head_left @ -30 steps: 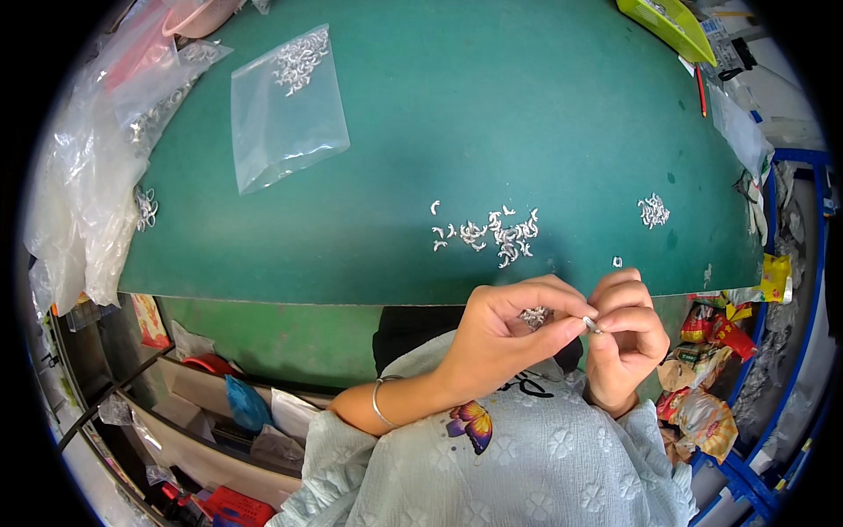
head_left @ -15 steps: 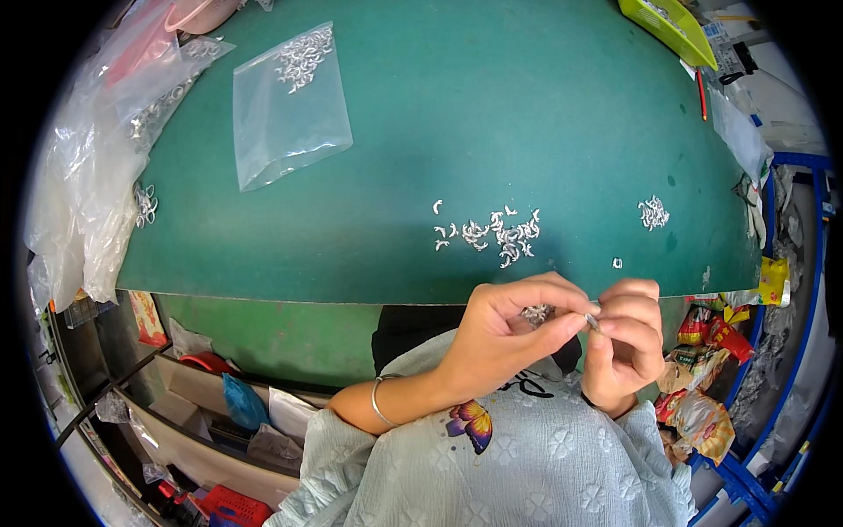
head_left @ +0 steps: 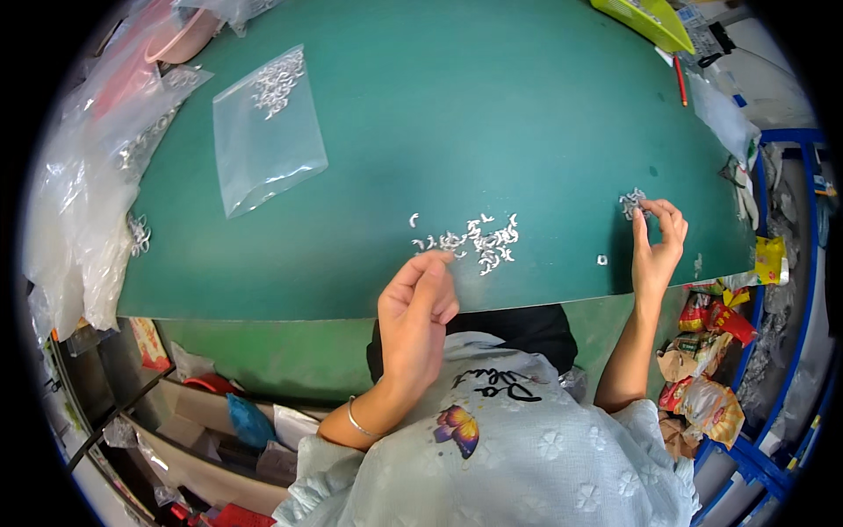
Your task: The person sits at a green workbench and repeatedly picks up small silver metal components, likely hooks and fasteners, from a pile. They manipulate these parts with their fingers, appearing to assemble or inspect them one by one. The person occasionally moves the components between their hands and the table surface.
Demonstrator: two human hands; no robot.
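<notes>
My left hand (head_left: 417, 321) is at the table's near edge, its thumb and fingers pressed together. Its fingertips reach the lower left side of a loose pile of small curved silvery metal pieces (head_left: 492, 244); anything in the pinch is hidden. My right hand (head_left: 660, 250) reaches forward to a smaller heap of silvery pieces (head_left: 630, 203) on the right. Thumb and index finger come together at that heap's edge, and what lies between them is too small to make out. A single squarish silvery piece (head_left: 601, 260) lies alone between the two heaps.
On the green table (head_left: 378, 114) lies a clear plastic bag (head_left: 268, 162) with silvery pieces in it. Big plastic bags (head_left: 83, 193) and a pink basin (head_left: 183, 39) stand left. A lime-green basket (head_left: 650, 22) and red pen (head_left: 680, 81) are far right.
My hands were together at the near edge, fingering a small piece. They have parted: the left moved left to the middle pile, the right forward to the right heap. The view has shifted slightly.
</notes>
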